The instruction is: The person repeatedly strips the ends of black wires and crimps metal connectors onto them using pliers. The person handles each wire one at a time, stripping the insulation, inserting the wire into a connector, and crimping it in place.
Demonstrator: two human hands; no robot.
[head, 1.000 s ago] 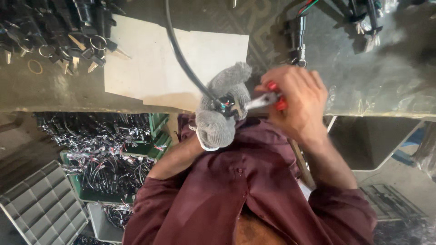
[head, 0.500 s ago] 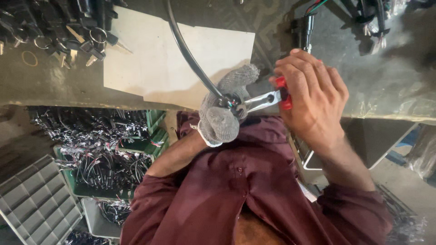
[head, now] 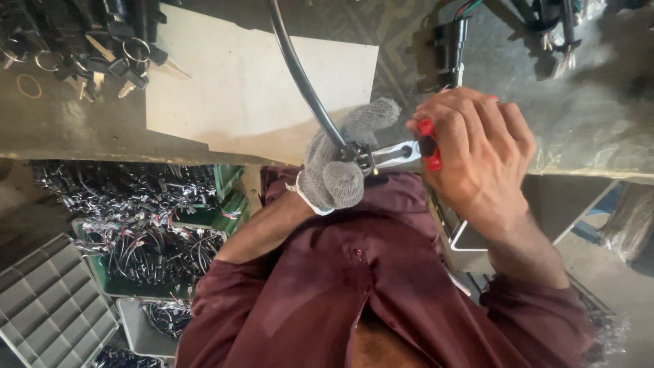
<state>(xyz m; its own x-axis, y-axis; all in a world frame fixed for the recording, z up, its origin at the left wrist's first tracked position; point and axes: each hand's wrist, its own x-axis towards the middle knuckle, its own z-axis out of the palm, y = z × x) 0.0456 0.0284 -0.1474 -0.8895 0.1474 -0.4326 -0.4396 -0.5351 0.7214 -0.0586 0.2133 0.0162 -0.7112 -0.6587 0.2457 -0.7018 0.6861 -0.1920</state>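
The gloved left hand (head: pixel 338 172) is gripping the black cable (head: pixel 300 82), which is running toward twelve o'clock. The right hand (head: pixel 477 153) is squeezing red-handled pliers (head: pixel 409 153), biting the cable's end at nine o'clock.

warm, fairly dim light from the upper right; white sheet (head: pixel 245 88) is the brightest patch, near blown out. table (head: pixel 599 116) shows dull glare, upper left corner sinks into shadow. centre sharp, edges soft with slight wide-angle stretch.
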